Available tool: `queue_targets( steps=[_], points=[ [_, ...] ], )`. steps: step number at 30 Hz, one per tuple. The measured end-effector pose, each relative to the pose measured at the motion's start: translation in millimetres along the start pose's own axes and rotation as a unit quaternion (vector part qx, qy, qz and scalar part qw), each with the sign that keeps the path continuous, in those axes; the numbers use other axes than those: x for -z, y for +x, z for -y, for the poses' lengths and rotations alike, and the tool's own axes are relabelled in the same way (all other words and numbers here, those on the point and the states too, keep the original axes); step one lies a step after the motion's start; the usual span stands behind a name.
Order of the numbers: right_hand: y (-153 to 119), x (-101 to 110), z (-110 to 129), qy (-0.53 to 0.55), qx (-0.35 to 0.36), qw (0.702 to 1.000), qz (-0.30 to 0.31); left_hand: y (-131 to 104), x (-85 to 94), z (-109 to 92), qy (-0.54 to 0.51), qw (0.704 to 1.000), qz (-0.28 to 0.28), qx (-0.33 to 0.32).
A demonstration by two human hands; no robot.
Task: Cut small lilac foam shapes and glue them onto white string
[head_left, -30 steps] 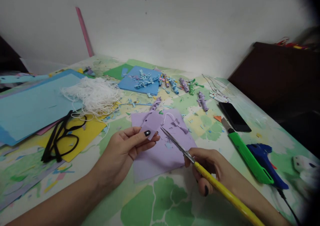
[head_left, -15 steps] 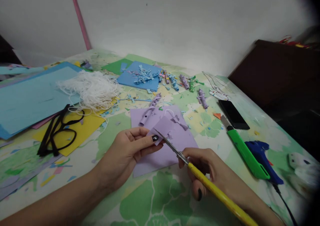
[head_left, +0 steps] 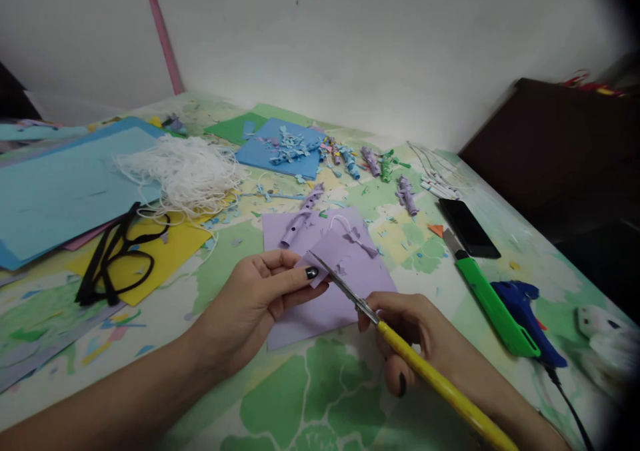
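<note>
My left hand (head_left: 273,288) pinches a small purple paper piece (head_left: 327,250) between thumb and fingers. Scissors with yellow handles (head_left: 440,384) are in my right hand (head_left: 407,328), their blades lying across the small piece. Under both is a larger purple sheet (head_left: 305,321) on the patterned tablecloth. A rolled purple paper tube (head_left: 299,228) with dark holes rests on the sheet's upper left. Near the sheet's upper right lies a purple bow (head_left: 361,241) with white string.
White string (head_left: 187,171), black glasses (head_left: 117,258) and coloured paper (head_left: 65,184) lie left. Decorated paper rolls (head_left: 407,194) are behind. On the right are a phone (head_left: 469,228), a green cutter (head_left: 495,308) with exposed blade, and a blue glue gun (head_left: 525,318) with a cord.
The view has shifted slightly. The scissor blades and the small purple piece stay nearly in the same place, with both hands almost still.
</note>
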State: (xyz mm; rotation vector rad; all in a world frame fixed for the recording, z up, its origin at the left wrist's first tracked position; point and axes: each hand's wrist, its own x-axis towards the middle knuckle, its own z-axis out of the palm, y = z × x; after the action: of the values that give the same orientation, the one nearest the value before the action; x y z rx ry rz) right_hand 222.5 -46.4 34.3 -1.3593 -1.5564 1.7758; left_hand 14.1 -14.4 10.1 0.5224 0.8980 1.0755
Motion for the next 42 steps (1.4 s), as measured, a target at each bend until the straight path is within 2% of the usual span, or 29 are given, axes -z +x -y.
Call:
queue_targets(
  steps=[4,16,20,25,42],
  points=[
    [0.7,0.3,0.0,-0.011,0.019,1.000,-0.002,-0.1,0.3,0.1,-0.002,1.000,0.004,0.001],
    [1.9,-1.9,4.0,-0.074,0.014,0.997,-0.020,0.4,0.9,0.5,-0.005,1.000,0.010,0.004],
    [2.7,-3.4,5.7,-0.075,0.006,0.997,-0.035,0.2,2.1,0.6,-0.009,1.000,0.015,0.003],
    [3.3,-3.7,5.6,-0.049,-0.015,0.998,-0.022,0.1,0.8,0.1,-0.018,1.000,0.023,0.004],
    [3.2,-5.1,5.6,-0.060,-0.023,0.997,-0.052,-0.7,0.6,-0.2,-0.022,1.000,0.021,0.010]
  ],
)
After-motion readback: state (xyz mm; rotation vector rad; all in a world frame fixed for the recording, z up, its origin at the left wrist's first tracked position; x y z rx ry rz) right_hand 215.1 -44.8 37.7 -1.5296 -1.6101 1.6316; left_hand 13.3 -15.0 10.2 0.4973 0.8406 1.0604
